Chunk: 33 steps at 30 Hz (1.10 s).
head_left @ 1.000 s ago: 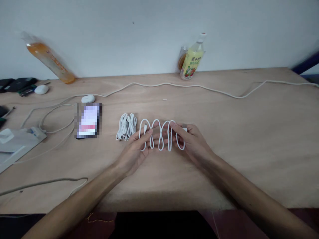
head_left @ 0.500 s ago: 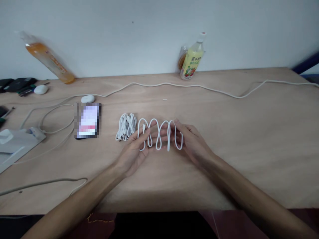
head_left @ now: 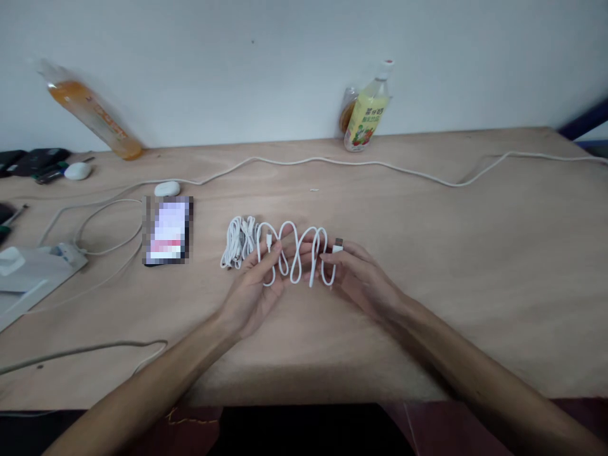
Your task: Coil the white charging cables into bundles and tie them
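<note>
Between my hands a white USB cable (head_left: pixel 295 266) hangs in several loose loops above the table. My left hand (head_left: pixel 254 285) is closed on one end, its thumb pressing near the small plug (head_left: pixel 269 240). Near the other end, my right hand (head_left: pixel 363 272) grips the cable just below the USB plug (head_left: pixel 337 246), whose metal tip points away from me. Some fingers of both hands lie behind the loops and are partly hidden. Just beyond my left hand, a bundle of coiled white cables (head_left: pixel 235 244) rests on the table.
A phone (head_left: pixel 167 231) and a white earbud case (head_left: pixel 167 189) lie to the left. Across the back of the wooden table (head_left: pixel 451 253) runs a long white cord (head_left: pixel 332 161). A yellow-labelled bottle (head_left: pixel 367 117) and an orange drink bottle (head_left: pixel 95 114) stand by the wall.
My right hand has turned and its thumb has shifted onto the cable's end, so the USB plug now shows. The loops have moved slightly left and closer together.
</note>
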Tool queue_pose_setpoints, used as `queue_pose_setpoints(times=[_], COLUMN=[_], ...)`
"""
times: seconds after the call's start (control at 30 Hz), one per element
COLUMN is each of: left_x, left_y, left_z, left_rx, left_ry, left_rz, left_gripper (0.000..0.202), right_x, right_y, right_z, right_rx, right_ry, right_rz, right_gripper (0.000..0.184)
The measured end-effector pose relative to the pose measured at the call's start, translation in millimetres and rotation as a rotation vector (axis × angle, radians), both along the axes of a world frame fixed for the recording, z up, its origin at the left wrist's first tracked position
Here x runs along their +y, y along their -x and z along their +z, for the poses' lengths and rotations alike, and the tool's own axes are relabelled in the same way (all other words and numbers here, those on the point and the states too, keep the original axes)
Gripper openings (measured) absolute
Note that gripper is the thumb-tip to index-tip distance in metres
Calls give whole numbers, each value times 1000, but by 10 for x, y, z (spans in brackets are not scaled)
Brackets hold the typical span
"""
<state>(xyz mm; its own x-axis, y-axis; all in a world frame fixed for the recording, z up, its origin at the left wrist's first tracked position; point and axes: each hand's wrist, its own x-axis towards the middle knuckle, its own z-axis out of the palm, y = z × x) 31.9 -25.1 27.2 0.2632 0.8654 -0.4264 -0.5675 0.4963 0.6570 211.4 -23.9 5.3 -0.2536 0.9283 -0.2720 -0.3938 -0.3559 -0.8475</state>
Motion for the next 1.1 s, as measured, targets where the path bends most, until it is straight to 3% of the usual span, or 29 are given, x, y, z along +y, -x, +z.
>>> queue_pose_setpoints(times=[0.13,0.43,0.57,0.77,0.87,1.03,1.1], left_x=[3,0,0,7,12,7,-5], left_y=[7,0,7,28,25,32,38], left_z=[5,-2,13,-4,-9,-40,-62], left_rx=[-2,-12,-17,-27,-14,-17,5], left_ry=[-15,-27,-23,-23,-19,-38,-55], left_rz=[20,39,47,52,34,-5,17], left_gripper=[49,49,49,52,47,39,35], right_x=[-11,-38,-46,-51,-49,-76,-102], right_y=[-6,-5,-11,11,19,-11,-26], right_z=[3,-85,-119,-53,-34,-77,-92], right_rx=[14,-151,-200,-259,-291,-476,-497], right_ry=[-38,-189,-196,-132,-143,-228,-230], right_rz=[16,77,64,60,4,-221,-219], right_gripper=[14,29,25,40,38,37,43])
